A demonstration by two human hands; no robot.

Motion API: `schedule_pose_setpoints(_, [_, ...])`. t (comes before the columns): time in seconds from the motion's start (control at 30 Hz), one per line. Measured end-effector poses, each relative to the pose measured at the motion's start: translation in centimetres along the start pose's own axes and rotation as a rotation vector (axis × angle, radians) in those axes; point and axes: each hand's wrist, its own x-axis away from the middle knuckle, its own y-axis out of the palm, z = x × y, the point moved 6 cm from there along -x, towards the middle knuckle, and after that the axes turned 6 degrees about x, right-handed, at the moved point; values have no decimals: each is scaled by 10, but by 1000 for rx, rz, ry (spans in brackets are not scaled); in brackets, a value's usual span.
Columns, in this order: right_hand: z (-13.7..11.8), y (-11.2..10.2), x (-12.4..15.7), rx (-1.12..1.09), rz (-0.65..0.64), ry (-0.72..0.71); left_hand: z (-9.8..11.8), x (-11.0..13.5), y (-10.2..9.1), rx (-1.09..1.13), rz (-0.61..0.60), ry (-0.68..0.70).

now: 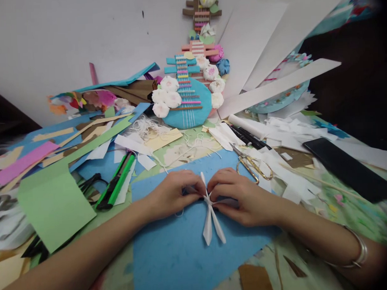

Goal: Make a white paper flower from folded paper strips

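Over a blue paper sheet (172,255), both hands pinch a white paper flower (208,227) with narrow folded petals. My left hand (174,192) grips it near the centre from the left, thumb and forefinger together. From the right, my right hand (239,196) holds a petal close to the same centre, its fingers bent inward. One petal points up between the hands and two point down toward me. The petals at the sides are partly hidden by my fingers. A thin white thread shows beneath my left hand.
Gold-handled scissors (253,166) lie just beyond my right hand. A green cutter (117,181) rests at left, near a green paper piece (56,204). A black phone-like slab (349,169) is at right. Behind stands a blue paper instrument (187,103) with white flowers, among paper scraps.
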Motion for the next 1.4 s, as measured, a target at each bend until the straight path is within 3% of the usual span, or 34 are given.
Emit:
schedule_pose_setpoints(0.1, [-1, 1, -1, 12, 6, 10, 2, 1, 0, -45, 33, 36])
schedule_pose_setpoints(0.37, [1, 3, -2, 95, 72, 116, 20, 8, 11, -312, 20, 346])
schedule_pose_setpoints(0.67, [3, 4, -1, 117, 82, 139, 26, 6, 16, -296, -14, 104])
schedule_pose_setpoints(0.8, [1, 4, -1, 103, 63, 113, 24, 6, 15, -249, -10, 101])
schedule_pose_setpoints(1.0, [-1, 6, -1, 111, 24, 87, 31, 9, 20, -441, 36, 203])
schedule_pose_setpoints(1.1, [-2, 6, -2, 104, 15, 59, 30, 9, 21, -435, 55, 217])
schedule_pose_setpoints(1.4, [1, 4, 0, 56, 31, 45, 18, 8, 14, -271, 146, -5])
